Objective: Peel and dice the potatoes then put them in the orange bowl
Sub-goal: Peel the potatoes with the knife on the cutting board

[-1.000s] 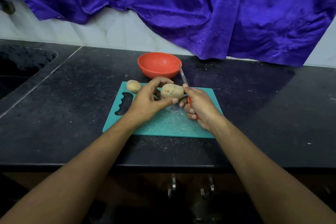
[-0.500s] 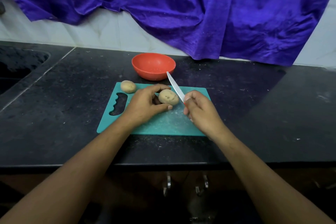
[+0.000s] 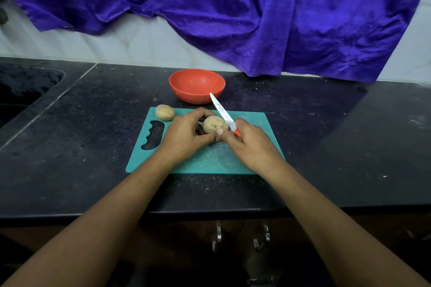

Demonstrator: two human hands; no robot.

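My left hand [image 3: 186, 134] grips an unpeeled potato [image 3: 213, 124] over the teal cutting board [image 3: 210, 161]. My right hand [image 3: 250, 144] holds a knife [image 3: 222, 113] with a white blade and red handle; the blade lies against the potato's right side, tip pointing up and left toward the bowl. My right thumb touches the potato's lower edge. A second whole potato [image 3: 165, 112] lies at the board's far left corner. The orange bowl [image 3: 197, 85] stands just behind the board and looks empty.
The board lies on a black stone counter [image 3: 326, 135] whose front edge runs below my forearms. A dark sink recess [image 3: 23, 86] is at the far left. A purple cloth [image 3: 233, 14] hangs over the white wall behind.
The knife blade has turned from edge-on to lying flat against the potato's right side. Both hands have settled lower onto the board with the potato.
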